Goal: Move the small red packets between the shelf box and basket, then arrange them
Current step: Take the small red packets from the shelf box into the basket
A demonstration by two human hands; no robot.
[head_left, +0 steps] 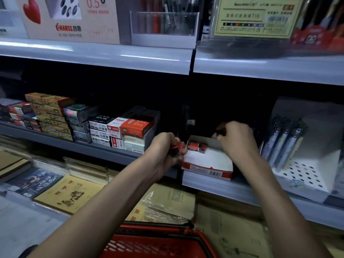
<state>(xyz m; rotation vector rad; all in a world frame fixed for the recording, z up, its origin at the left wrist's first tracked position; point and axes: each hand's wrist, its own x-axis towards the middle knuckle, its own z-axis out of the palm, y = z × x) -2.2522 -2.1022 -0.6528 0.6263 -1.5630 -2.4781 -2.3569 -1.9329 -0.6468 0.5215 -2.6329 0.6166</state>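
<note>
Two bare hands, the left hand (163, 153) and the right hand (236, 136), are at a stationery shelf holding one white-and-red box (206, 162). Two small red packets (192, 146) can be counted inside it, while the bunch of packets (177, 146) in the left fist is too tightly packed to number. One red basket (154, 244) sits below; the top shelf shows one clear pen holder (163, 27), one yellow label card (255, 17) and one red heart (32, 13), while lower down are one orange carton (136, 127), one white perforated stand (307, 175) and one yellow booklet (70, 194) — the other stacked boxes are too blurred to count.
</note>
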